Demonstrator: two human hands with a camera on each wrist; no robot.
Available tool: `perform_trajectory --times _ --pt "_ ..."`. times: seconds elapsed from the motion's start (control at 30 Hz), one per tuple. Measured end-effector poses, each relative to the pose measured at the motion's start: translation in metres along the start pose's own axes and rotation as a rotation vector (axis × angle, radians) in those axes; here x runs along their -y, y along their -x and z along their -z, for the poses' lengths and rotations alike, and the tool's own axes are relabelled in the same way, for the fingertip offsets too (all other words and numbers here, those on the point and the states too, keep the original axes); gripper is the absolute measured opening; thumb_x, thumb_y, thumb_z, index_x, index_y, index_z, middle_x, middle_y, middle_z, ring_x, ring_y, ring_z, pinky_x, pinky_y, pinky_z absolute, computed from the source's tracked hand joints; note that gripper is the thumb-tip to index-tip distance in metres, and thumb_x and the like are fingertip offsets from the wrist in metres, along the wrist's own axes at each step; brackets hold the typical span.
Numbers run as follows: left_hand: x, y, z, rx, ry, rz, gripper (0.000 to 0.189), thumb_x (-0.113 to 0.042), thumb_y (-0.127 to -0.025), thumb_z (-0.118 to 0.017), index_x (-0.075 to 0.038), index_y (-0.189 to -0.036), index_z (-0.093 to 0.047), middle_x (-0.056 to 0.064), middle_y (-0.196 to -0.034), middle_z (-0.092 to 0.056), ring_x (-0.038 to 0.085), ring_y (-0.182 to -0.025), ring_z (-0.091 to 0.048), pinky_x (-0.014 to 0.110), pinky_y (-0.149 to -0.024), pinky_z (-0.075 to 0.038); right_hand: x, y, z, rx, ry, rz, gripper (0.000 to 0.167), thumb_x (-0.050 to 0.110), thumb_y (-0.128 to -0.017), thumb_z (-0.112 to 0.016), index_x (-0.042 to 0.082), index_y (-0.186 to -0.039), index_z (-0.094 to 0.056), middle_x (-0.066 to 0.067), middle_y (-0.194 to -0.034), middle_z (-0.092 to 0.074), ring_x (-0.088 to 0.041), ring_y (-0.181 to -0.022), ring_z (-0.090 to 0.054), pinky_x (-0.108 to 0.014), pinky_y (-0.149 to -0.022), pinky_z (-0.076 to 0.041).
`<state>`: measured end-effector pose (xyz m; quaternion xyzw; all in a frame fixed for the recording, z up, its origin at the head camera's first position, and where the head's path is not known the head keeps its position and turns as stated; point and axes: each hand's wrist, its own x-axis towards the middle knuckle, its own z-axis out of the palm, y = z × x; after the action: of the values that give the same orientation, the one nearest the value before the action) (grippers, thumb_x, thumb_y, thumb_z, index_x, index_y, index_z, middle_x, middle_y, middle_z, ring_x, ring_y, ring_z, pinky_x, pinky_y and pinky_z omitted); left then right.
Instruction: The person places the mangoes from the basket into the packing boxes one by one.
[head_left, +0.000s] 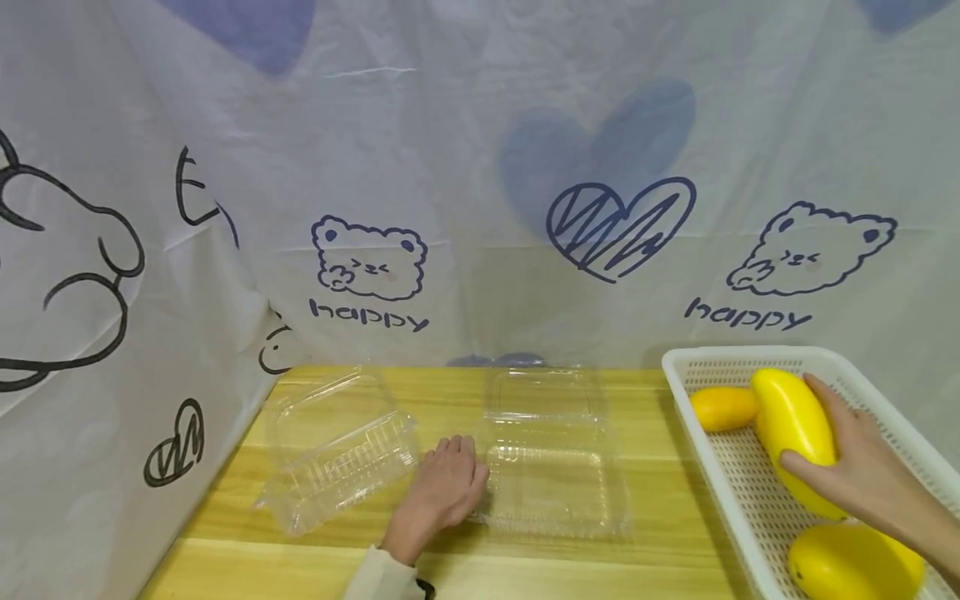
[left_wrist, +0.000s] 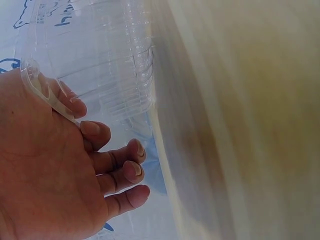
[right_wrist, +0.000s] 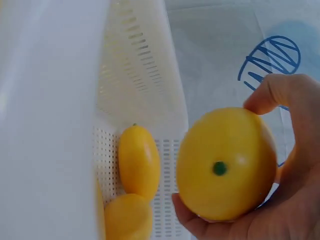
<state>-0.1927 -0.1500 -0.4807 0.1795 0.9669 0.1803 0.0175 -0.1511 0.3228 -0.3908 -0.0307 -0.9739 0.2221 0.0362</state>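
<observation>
My right hand (head_left: 862, 458) grips a large yellow mango (head_left: 795, 433) over the white basket, thumb on one side and fingers on the other. In the right wrist view, the green stem spot of this mango (right_wrist: 225, 165) faces the camera. On the wooden table, my left hand (head_left: 446, 483) is at the left edge of an opened clear plastic clamshell box (head_left: 551, 492). The left wrist view shows its thumb and index finger pinching the rim of the clear box (left_wrist: 125, 75), with the other fingers loosely bent.
More mangoes lie in the perforated white basket (head_left: 712, 492), including an orange-yellow one (head_left: 723, 408) at the back and a yellow one (head_left: 847, 562) in front. A second opened clear clamshell box (head_left: 337, 475) sits tilted at the left. A printed cloth (head_left: 480, 167) hangs behind the table.
</observation>
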Motion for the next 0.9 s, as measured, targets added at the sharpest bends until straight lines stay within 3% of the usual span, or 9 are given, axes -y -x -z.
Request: perform_trajectory --times 0.2,0.47,0.6,0.73,0.8,0.9 --pt "0.001 -0.001 0.0 -0.004 -0.005 0.005 0.019 -0.019 -0.102 -0.037 -0.009 -0.086 -0.041 0.007 -0.081 -0.041 0.022 -0.075 -0.038 0.035 -0.068 -0.035 0.01 0.005 -0.001 -0.149 -0.1 0.023 0.099 0.026 -0.093 -0.065 0.001 -0.162 0.002 -0.045 -0.145 -0.024 -0.056 -0.111 -0.039 -0.071 -0.081 -0.041" --pt "0.001 -0.001 -0.001 0.007 -0.013 0.006 0.02 -0.021 -0.103 -0.036 -0.009 -0.088 -0.042 0.007 -0.083 -0.042 0.022 -0.077 -0.04 0.035 -0.07 -0.036 0.023 0.014 0.005 -0.187 -0.189 -0.059 0.094 0.023 -0.097 -0.06 0.006 -0.163 0.005 -0.039 -0.159 -0.012 -0.057 -0.11 -0.039 -0.075 -0.086 -0.041" --pt "0.0 -0.001 -0.001 0.003 -0.013 0.005 0.019 -0.021 -0.102 -0.036 -0.009 -0.088 -0.042 0.006 -0.082 -0.042 0.021 -0.077 -0.039 0.035 -0.069 -0.036 0.026 0.018 0.013 -0.223 -0.191 -0.044 0.088 0.014 -0.098 -0.056 0.006 -0.163 0.003 -0.043 -0.15 -0.022 -0.053 -0.097 -0.046 -0.059 -0.069 -0.048" --pt "0.0 -0.001 -0.001 -0.008 -0.021 -0.004 0.02 -0.021 -0.102 -0.037 -0.009 -0.087 -0.041 0.006 -0.081 -0.041 0.021 -0.076 -0.039 0.034 -0.068 -0.036 0.027 0.023 0.021 -0.281 -0.176 -0.012 0.087 0.009 -0.096 -0.055 0.011 -0.164 -0.001 -0.044 -0.133 -0.034 -0.036 -0.076 -0.05 -0.034 -0.053 -0.042" --pt "0.0 -0.001 -0.001 -0.011 -0.021 -0.009 0.02 -0.02 -0.102 -0.037 -0.009 -0.086 -0.041 0.006 -0.081 -0.041 0.021 -0.075 -0.039 0.034 -0.068 -0.036 0.026 0.026 0.022 -0.311 -0.184 0.019 0.086 0.008 -0.095 -0.055 0.014 -0.165 -0.005 -0.043 -0.129 -0.037 -0.025 -0.071 -0.048 -0.028 -0.05 -0.038" --pt "0.0 -0.001 -0.001 -0.009 -0.017 -0.009 0.02 -0.02 -0.102 -0.037 -0.009 -0.086 -0.041 0.006 -0.081 -0.041 0.021 -0.075 -0.039 0.034 -0.068 -0.035 0.026 0.03 0.022 -0.355 -0.2 0.06 0.08 0.01 -0.096 -0.055 0.015 -0.165 -0.013 -0.04 -0.137 -0.038 -0.02 -0.078 -0.044 -0.023 -0.054 -0.036"
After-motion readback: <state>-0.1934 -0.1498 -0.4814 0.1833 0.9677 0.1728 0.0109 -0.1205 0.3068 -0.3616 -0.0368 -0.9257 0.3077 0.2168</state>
